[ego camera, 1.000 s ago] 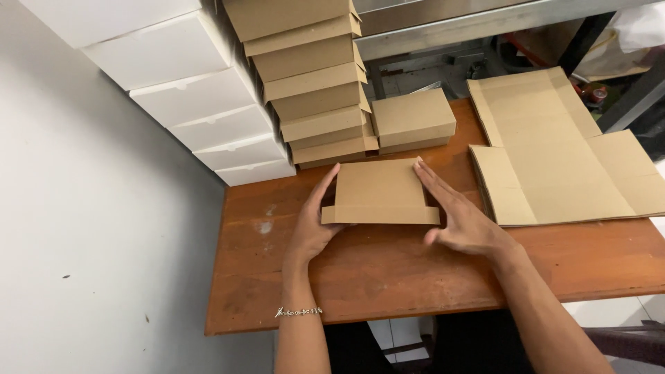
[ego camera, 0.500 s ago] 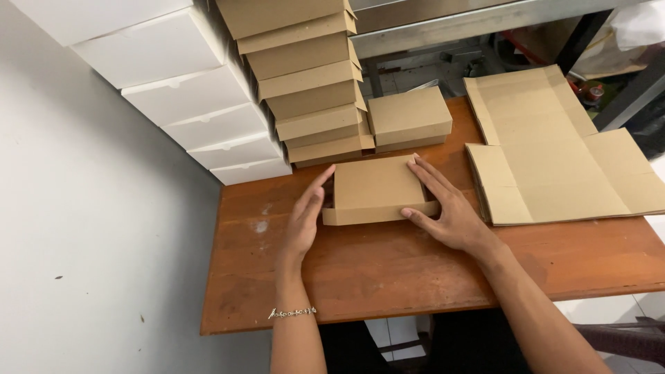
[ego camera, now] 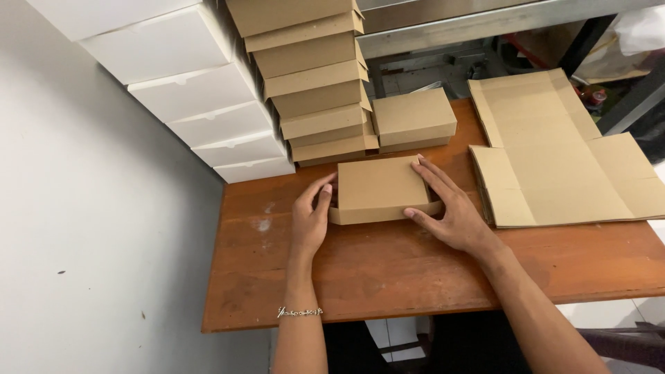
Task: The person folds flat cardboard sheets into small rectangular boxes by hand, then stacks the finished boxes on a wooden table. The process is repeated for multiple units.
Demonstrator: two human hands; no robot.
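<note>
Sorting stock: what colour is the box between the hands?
Plain brown cardboard box, seen in the head view.

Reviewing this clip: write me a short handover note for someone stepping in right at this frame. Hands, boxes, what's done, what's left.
Left hand: flat against the left end of the folded brown box, fingers at its side flap.
Right hand: palm down at the box's right front corner, thumb on the front edge.
The box lies on the wooden table, lid down, front flap looking not fully tucked.
Done: stack of brown boxes and one single box behind; white boxes by the wall.
Left: flat cardboard blanks on the right, still unfolded.
</note>
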